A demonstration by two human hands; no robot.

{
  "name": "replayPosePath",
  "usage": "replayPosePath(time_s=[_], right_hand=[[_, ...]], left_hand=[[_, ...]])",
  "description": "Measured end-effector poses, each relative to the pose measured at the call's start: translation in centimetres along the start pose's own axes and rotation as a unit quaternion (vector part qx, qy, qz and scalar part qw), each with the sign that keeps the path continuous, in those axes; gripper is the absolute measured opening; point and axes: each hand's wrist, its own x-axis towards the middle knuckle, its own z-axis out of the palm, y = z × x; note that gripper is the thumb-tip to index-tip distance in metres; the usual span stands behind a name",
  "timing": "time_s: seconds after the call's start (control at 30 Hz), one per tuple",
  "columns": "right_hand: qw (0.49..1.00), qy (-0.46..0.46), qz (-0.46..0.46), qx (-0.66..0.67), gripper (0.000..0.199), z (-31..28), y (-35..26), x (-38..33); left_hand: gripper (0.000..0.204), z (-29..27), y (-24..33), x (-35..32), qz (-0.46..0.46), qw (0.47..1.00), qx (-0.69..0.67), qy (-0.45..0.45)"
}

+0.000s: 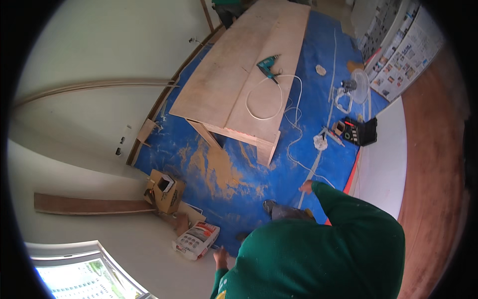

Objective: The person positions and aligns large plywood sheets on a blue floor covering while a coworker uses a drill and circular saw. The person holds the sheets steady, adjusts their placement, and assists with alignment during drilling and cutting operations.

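Observation:
My left hand (pixel 220 256) hangs low, close to a white and red paper bag (pixel 197 240) on the floor. Its fingers look loosely apart, with no held thing visible. Out to the side, my right hand (pixel 306 187) is over the blue floor sheet (pixel 239 205), fingers partly stretched and nothing seen in them. A white power cord runs along the floor near it. That cord leads to a teal power drill (pixel 267 65) lying on a long wooden bench-like table (pixel 217 91) ahead of me. Neither hand touches the table.
An open cardboard box (pixel 172 201) stands at the left. At the right are an open black tool case (pixel 366 132), a fan (pixel 359 82) and newspaper-covered panels (pixel 406 60). Sawdust (pixel 211 167) covers part of the sheet. Another person (pixel 229 11) stands beyond the table.

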Motion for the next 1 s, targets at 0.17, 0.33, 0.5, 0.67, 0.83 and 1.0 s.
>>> replayPosePath(time_s=[0.17, 0.33, 0.5, 0.67, 0.83, 1.0], right_hand=[[0.95, 0.082, -0.139, -0.266, 0.079, -5.9, 3.2, 2.4], [0.878, 0.061, -0.004, 0.476, 0.071, -11.1, -1.3, 3.1], [0.751, 0.178, -0.019, 0.636, 0.077, -18.0, -10.8, 1.2], [0.691, 0.253, 0.047, 0.676, 0.079, -24.8, -18.5, 3.5], [0.7, 0.36, 0.227, 0.574, 0.082, -27.2, -23.6, 8.1], [0.676, 0.508, 0.368, 0.386, 0.07, -25.9, -28.3, 9.1]], left_hand=[[0.02, -12.5, 2.3, 12.7, 0.137, 0.972, 0.013, 0.19], [0.037, -25.7, 6.0, 19.4, -0.023, 0.905, -0.382, 0.184], [0.034, -34.4, 7.6, 27.2, 0.045, 0.887, -0.381, 0.255], [0.042, -41.3, 10.5, 40.3, -0.092, 0.828, -0.512, 0.21], [0.064, -46.5, 12.2, 56.5, -0.264, 0.545, -0.792, 0.082], [0.085, -46.5, 14.4, 66.9, -0.362, 0.479, -0.784, 0.158]])
